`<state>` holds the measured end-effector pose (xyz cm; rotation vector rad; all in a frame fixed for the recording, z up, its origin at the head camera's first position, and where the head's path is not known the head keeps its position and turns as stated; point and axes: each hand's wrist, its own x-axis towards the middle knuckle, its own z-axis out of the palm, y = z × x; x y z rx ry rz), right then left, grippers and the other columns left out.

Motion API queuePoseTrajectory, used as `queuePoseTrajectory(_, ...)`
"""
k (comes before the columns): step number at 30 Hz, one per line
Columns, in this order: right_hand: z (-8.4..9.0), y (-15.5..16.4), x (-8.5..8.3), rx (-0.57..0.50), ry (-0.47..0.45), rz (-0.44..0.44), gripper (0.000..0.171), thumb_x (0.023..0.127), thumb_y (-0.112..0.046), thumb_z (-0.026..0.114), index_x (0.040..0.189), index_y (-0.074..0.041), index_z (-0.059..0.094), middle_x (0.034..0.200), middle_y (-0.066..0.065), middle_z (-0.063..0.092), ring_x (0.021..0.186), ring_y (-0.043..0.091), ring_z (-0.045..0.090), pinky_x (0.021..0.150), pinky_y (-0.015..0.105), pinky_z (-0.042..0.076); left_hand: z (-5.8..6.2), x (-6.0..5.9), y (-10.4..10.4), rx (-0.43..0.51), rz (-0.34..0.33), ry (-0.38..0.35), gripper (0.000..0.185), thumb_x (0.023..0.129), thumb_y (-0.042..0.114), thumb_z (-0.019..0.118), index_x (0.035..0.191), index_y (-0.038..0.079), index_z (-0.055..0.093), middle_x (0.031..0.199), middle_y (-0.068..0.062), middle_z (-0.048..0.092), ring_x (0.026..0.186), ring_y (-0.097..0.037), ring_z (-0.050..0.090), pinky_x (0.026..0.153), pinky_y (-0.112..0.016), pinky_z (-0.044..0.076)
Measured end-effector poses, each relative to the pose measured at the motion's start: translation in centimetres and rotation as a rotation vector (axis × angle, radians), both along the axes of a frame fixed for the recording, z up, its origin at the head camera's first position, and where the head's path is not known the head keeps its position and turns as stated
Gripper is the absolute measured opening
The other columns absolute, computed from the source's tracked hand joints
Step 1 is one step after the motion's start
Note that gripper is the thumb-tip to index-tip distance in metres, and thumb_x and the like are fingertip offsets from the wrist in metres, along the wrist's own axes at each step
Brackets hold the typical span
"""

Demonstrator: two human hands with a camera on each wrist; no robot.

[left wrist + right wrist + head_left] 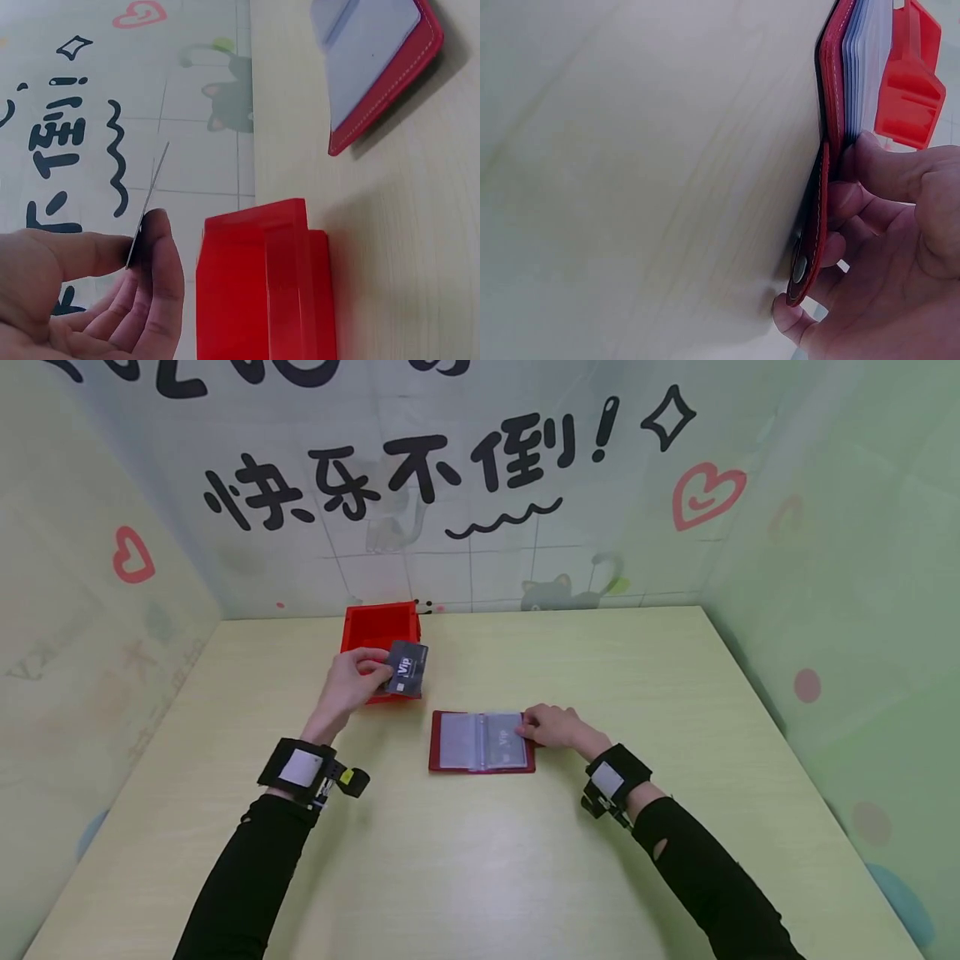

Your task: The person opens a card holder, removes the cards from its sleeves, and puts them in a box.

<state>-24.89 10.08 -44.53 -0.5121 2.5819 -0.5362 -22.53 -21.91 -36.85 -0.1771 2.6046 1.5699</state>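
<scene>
Between thumb and fingers, my left hand [351, 683] pinches a dark card [407, 668] printed "Vip", held over the front of a red plastic box [381, 622]. The left wrist view shows this card [148, 202] edge-on, apart from the box [287, 281]. To the right, a red card holder [459, 742] lies open on the table, its clear sleeves showing; "Vip" lettering is visible in the right-hand sleeve. My right hand [558, 727] grips the holder's right edge. In the right wrist view, the thumb [889, 169] presses the sleeves while fingers sit by the snap strap [810, 240].
A pale wooden table [480, 860] carries the box and the holder. Printed cloth walls [480, 577] rise behind the table and along both sides. The box stands near the table's back edge, left of the middle.
</scene>
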Motion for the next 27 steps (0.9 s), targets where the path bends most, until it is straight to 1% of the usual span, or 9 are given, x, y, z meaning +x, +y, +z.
queuePoseTrajectory(3,0.0,0.0,0.0,0.003,0.001,-0.003,0.025,0.103,-0.03,0.055,0.088,-0.011,0.062,0.078,0.0,0.058,0.079,0.019,0.055,0.094,0.051,0.033,-0.2,-0.2,-0.5,0.007,0.054,0.019,0.051,0.101,0.011,0.054,0.149,0.001,0.039,0.139,-0.027,0.056,0.122,-0.039,0.059,0.101,-0.046,0.053)
queuePoseTrajectory(5,0.0,0.0,0.0,0.004,0.0,-0.005,0.025,0.103,-0.03,0.055,0.09,-0.011,0.063,0.079,0.0,0.059,0.08,0.019,0.055,0.093,0.051,0.033,-0.4,-0.4,-0.7,0.0,0.089,0.034,0.052,0.101,0.009,0.052,0.15,0.001,0.037,0.139,-0.028,0.054,0.12,-0.04,0.059,0.101,-0.049,0.053)
queuePoseTrajectory(7,0.0,0.0,0.0,0.007,-0.001,-0.008,0.024,0.103,-0.03,0.055,0.091,-0.01,0.064,0.079,0.0,0.059,0.08,0.019,0.055,0.093,0.05,0.033,-0.7,-0.7,-0.9,-0.022,0.12,0.048,0.048,0.102,0.008,0.049,0.148,0.001,0.04,0.137,-0.028,0.054,0.116,-0.04,0.061,0.1,-0.049,0.053)
queuePoseTrajectory(11,0.0,0.0,0.0,0.006,-0.004,-0.011,0.024,0.103,-0.03,0.054,0.093,-0.01,0.064,0.08,0.001,0.06,0.081,0.019,0.055,0.093,0.05,0.033,-1.1,-1.3,-1.1,-0.074,0.155,0.079,0.04,0.102,0.007,0.045,0.141,0.0,0.053,0.14,-0.026,0.054,0.115,-0.039,0.061,0.099,-0.046,0.054)
queuePoseTrajectory(16,0.1,0.0,-0.1,0.005,0.0,-0.006,0.024,0.103,-0.029,0.054,0.092,-0.01,0.064,0.08,0.0,0.06,0.081,0.019,0.055,0.097,0.052,0.033,-1.5,-2.1,-1.1,-0.085,0.175,0.073,0.039,0.103,0.006,0.043,0.138,-0.001,0.058,0.147,-0.024,0.05,0.118,-0.038,0.057,0.095,-0.041,0.05)
queuePoseTrajectory(19,0.1,0.1,-0.1,0.002,-0.002,-0.006,0.025,0.103,-0.029,0.054,0.092,-0.01,0.065,0.08,0.0,0.06,0.081,0.019,0.055,0.098,0.054,0.033,-1.7,-2.6,-1.0,-0.074,0.182,0.058,0.04,0.102,0.005,0.042,0.138,-0.002,0.057,0.149,-0.024,0.049,0.122,-0.038,0.053,0.097,-0.04,0.049)
queuePoseTrajectory(21,0.1,0.1,-0.1,-0.002,-0.005,-0.007,0.024,0.103,-0.029,0.054,0.093,-0.01,0.065,0.08,0.0,0.06,0.08,0.019,0.055,0.098,0.054,0.033,-2.0,-2.9,-1.0,-0.065,0.184,0.05,0.04,0.102,0.004,0.042,0.138,-0.003,0.057,0.149,-0.025,0.049,0.123,-0.038,0.052,0.097,-0.04,0.048)
queuePoseTrajectory(25,-0.1,0.1,-0.2,-0.001,-0.002,-0.007,0.024,0.103,-0.029,0.055,0.092,-0.01,0.064,0.079,0.0,0.059,0.079,0.019,0.055,0.099,0.055,0.033,-2.5,-3.6,-0.8,-0.061,0.174,0.03,0.043,0.099,0.001,0.039,0.138,-0.006,0.056,0.148,-0.026,0.049,0.122,-0.037,0.052,0.091,-0.036,0.047)
queuePoseTrajectory(27,-0.2,0.1,-0.2,0.002,0.003,-0.006,0.025,0.103,-0.029,0.055,0.09,-0.01,0.064,0.078,-0.001,0.059,0.079,0.018,0.054,0.099,0.055,0.033,-2.8,-3.8,-0.7,-0.061,0.165,0.017,0.044,0.098,0.0,0.038,0.139,-0.008,0.054,0.147,-0.027,0.049,0.123,-0.038,0.052,0.092,-0.037,0.048)
